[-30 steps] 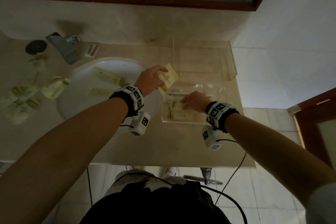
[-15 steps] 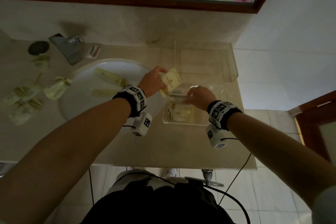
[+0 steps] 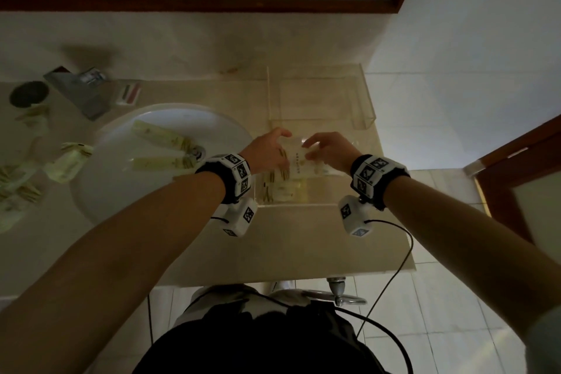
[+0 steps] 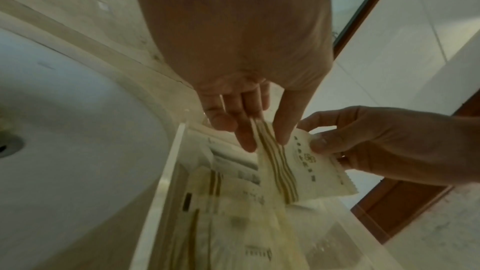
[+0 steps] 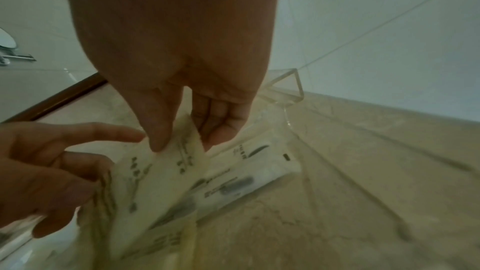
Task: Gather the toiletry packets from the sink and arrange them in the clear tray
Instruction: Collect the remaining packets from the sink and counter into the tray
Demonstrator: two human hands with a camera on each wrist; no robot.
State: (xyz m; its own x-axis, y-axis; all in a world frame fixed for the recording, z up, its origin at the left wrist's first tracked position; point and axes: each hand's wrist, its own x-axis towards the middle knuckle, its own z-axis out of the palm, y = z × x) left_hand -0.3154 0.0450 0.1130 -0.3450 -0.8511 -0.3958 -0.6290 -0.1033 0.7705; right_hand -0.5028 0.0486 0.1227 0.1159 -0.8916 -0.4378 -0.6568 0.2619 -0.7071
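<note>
The packet point(image 4: 291, 163), a flat cream sachet with olive stripes and a serrated end, hangs tilted over the clear tray point(image 3: 318, 206), pinched on its striped edge by the left hand point(image 3: 267, 150) and on its other edge by the right hand point(image 3: 329, 150). Being thin and slick, it could likely slip, or land askew on the packets already lying in the tray. The tray's rigid transparent wall is hard to see, so fingers may knock it. Two long packets point(image 3: 164, 138) remain in the smooth white sink point(image 3: 121, 191), set in the beige stone worktop point(image 3: 288, 246).
</note>
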